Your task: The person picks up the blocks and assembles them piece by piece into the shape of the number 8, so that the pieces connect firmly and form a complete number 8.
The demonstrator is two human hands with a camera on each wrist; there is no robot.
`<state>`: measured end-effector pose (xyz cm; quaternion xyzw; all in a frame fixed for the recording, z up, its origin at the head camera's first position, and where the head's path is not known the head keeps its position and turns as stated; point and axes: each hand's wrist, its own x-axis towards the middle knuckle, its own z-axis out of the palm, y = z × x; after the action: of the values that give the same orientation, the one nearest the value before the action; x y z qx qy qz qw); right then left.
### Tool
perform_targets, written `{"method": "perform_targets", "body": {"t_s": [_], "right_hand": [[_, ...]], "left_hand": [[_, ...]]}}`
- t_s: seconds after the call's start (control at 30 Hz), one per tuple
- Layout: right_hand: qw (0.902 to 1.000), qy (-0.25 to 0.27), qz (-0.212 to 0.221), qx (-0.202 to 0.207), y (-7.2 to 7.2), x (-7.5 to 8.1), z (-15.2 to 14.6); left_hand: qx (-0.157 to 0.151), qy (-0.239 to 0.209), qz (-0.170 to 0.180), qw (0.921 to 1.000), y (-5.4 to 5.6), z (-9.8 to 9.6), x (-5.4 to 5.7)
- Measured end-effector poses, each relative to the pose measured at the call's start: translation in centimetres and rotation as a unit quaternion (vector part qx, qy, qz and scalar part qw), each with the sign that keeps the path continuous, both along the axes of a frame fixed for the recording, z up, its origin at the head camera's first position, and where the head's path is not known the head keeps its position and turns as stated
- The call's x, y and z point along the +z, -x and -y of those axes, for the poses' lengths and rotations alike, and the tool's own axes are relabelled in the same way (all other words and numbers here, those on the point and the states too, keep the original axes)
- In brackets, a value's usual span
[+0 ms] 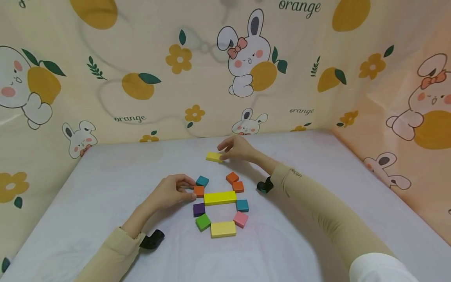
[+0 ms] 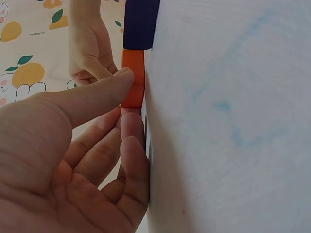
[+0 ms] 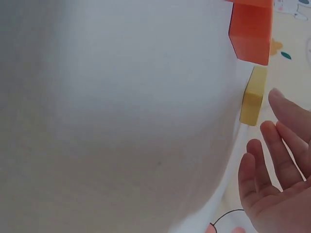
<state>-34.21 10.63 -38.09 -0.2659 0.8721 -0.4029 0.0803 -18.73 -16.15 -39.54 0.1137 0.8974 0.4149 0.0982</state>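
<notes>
My left hand [image 1: 170,190] has its thumb and fingers at both sides of an orange block [image 1: 199,191], pinching it at the left end of a long bright yellow block [image 1: 220,198]. The left wrist view shows the thumb on the near face of that orange block [image 2: 132,92], below a purple block [image 2: 141,24]. Farther back, my right hand [image 1: 239,149] is beside the right end of a pale yellow block [image 1: 213,157] lying flat. Its fingers are spread and loosely bent; in the right wrist view the thumb comes close to the pale yellow block [image 3: 253,97].
Teal [image 1: 202,180], purple [image 1: 199,209] and green [image 1: 203,222] blocks line the left side. Orange [image 1: 238,187], teal [image 1: 242,205] and pink [image 1: 241,219] ones line the right. Another pale yellow block [image 1: 223,229] lies at the front. A patterned cloth [image 1: 204,90] hangs behind the white tabletop [image 1: 299,243].
</notes>
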Motion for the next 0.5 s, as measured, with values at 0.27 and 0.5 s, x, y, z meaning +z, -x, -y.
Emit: {"method": "perform_targets", "body": {"t_s": [0.27,0.5], "right_hand": [[0.9997,0.011,0.022,0.003,0.22,-0.41,0.24],[0.9998,0.001,0.017,0.01,0.21,-0.46,0.42]], "left_hand": [[0.002,-0.004,0.002,1.0,-0.01,0.12,-0.14],[0.001,-0.005,0.0,1.0,0.08,0.12,-0.21]]}}
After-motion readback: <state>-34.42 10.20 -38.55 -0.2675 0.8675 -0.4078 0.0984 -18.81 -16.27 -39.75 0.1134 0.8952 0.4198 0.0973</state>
